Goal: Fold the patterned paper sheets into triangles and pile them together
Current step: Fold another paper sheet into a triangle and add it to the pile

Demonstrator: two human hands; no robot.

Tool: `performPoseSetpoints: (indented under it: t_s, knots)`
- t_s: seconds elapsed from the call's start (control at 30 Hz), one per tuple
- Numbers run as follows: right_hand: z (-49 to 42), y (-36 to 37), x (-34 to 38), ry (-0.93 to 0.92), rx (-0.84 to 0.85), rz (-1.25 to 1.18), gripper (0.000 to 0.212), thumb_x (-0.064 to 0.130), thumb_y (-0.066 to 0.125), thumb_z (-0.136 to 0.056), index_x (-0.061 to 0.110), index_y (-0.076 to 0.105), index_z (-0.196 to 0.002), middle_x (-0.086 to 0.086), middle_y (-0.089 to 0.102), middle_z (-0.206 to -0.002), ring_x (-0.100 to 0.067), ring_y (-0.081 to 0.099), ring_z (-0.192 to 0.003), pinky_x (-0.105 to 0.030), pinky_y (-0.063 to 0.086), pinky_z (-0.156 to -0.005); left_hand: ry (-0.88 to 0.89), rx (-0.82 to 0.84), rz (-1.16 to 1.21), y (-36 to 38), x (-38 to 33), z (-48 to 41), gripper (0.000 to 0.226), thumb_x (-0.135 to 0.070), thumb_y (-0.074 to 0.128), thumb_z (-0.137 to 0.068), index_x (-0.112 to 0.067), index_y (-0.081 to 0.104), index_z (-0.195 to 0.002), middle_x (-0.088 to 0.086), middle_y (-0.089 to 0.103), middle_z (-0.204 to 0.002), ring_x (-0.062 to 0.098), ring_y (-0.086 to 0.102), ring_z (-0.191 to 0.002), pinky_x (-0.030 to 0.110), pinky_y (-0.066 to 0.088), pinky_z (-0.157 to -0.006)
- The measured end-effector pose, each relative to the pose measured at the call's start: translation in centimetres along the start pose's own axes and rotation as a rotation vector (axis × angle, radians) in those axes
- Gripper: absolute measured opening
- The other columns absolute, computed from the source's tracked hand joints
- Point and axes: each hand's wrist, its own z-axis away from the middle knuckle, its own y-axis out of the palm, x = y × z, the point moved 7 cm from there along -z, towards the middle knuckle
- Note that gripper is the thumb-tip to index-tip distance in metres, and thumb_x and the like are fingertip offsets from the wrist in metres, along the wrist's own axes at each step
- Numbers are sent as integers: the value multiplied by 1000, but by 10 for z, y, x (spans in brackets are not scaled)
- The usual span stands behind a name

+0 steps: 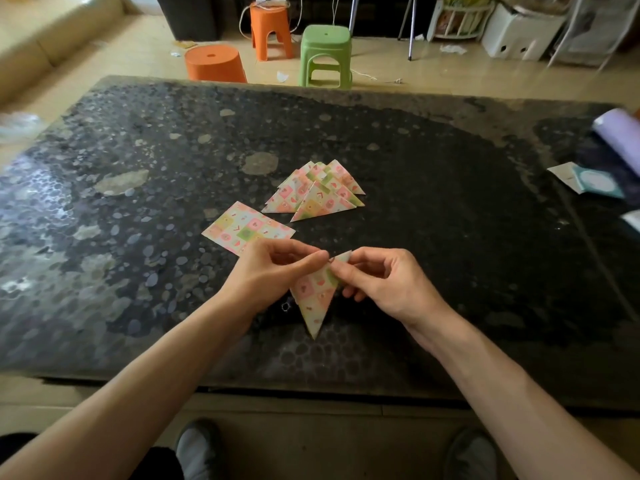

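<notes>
Pink-and-green checked paper lies on a dark speckled table (450,237). A flat sheet (247,228) lies just left of the pile (315,192) of folded triangles, a little nearer the person. Nearer than the pile and slightly left of it, the left hand (273,275) pinches the top edge of a folded triangle (316,299) between thumb and fingers. This triangle hangs straight in front of the pile, its tip toward the person. I cannot tell whether it touches the table. Slightly right of the pile, equally near, the right hand (384,285) pinches the triangle's upper corner. Far right of the pile lie a teal packet (594,181) and a lilac roll (620,133).
</notes>
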Motion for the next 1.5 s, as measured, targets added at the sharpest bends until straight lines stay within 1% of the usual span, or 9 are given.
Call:
performPoseSetpoints:
  t_s: [0.2,0.53,0.67,0.77,0.87,0.93,1.13,1.3,1.5]
  knots:
    - [-1,-5,-2,2,-75,-26,10,24,76,-93,16,81,-96,-3,79,-85,-16,74,-76,-23,58,-67,74,65,-184,6,-6,1,13,-32,76,-90,-24,81,-98,-7,78,-84,6,75,-79,18,56,-63]
    - [-12,-10,1,14,-131,22,6,20,80,-88,18,81,-94,1,79,-83,-15,76,-79,-25,60,-70,229,-16,-426,-9,-9,-13,6,-28,77,-90,-29,81,-95,-15,76,-85,2,72,-81,36,62,-77]
    - [-34,-17,0,60,-176,-75,6,13,76,-92,14,79,-96,-3,79,-85,-14,76,-77,-24,58,-66,288,-83,-488,-17,-11,-16,23,-40,68,-95,-36,73,-117,-18,70,-107,-2,64,-98,33,58,-86]
    - [-52,-28,-5,107,-272,-276,7,10,73,-94,11,77,-100,-8,80,-90,-16,77,-80,-24,59,-70,310,-209,-670,-33,-9,-13,51,-41,69,-94,-38,53,-143,-13,60,-131,4,56,-119,35,49,-102]
    - [-70,-42,-4,90,-364,-385,9,9,73,-94,8,76,-102,-9,80,-91,-19,78,-84,-26,61,-74,191,-194,-946,-45,11,-13,84,-57,61,-94,-27,23,-162,-3,33,-164,20,24,-153,39,22,-122]
    - [-80,-46,-2,96,-397,-394,9,10,74,-94,8,75,-102,-7,80,-90,-19,78,-85,-27,60,-75,121,-150,-1061,-47,25,-14,91,-69,49,-94,-23,13,-164,-2,18,-170,22,10,-158,40,12,-126]
    - [-94,-51,-6,97,-498,-124,19,13,79,-91,14,73,-108,-1,79,-85,-12,77,-72,-24,59,-65,264,-252,-1118,-54,16,-4,57,-55,53,-99,-30,47,-150,-9,49,-154,17,41,-144,38,32,-113]
    - [-87,-52,-3,69,-570,128,34,17,79,-91,26,66,-121,6,73,-88,-6,73,-65,-23,57,-63,281,-243,-1131,-52,18,0,59,-57,56,-98,-31,49,-149,-8,54,-150,18,47,-141,39,36,-109]
    - [-65,-37,0,-8,-533,309,25,21,74,-93,32,67,-114,12,67,-91,-7,70,-82,-32,62,-79,411,-128,-1062,-25,14,13,67,-72,47,-91,-33,53,-146,-11,56,-146,13,49,-137,40,38,-109]
